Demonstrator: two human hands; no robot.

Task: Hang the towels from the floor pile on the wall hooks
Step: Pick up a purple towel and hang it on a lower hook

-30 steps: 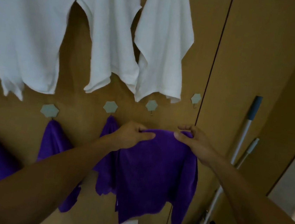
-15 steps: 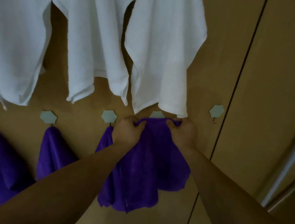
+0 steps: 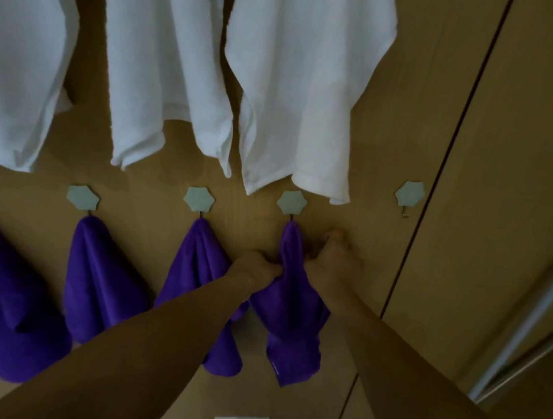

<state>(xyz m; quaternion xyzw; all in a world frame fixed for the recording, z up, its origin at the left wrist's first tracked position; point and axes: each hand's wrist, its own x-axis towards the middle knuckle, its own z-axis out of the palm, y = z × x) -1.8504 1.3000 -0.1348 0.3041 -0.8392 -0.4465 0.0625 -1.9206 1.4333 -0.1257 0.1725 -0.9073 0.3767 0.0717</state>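
Fingers (image 3: 272, 270) of left hand (image 3: 255, 266) & right hand (image 3: 332, 264) pinch purple towel (image 3: 292, 304) from both sides, just below its hook (image 3: 290, 202). Best approach, prob.: tug down gently so the fold seats, then let go evenly. Right of that hook: bare hook (image 3: 409, 193). Left of it: 3 hung towels (image 3: 198, 266). No containers visible.

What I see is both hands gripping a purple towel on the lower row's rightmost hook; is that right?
Not quite. The head view shows left hand and right hand gripping the purple towel, but on the second hook from the right; the rightmost hook is bare.
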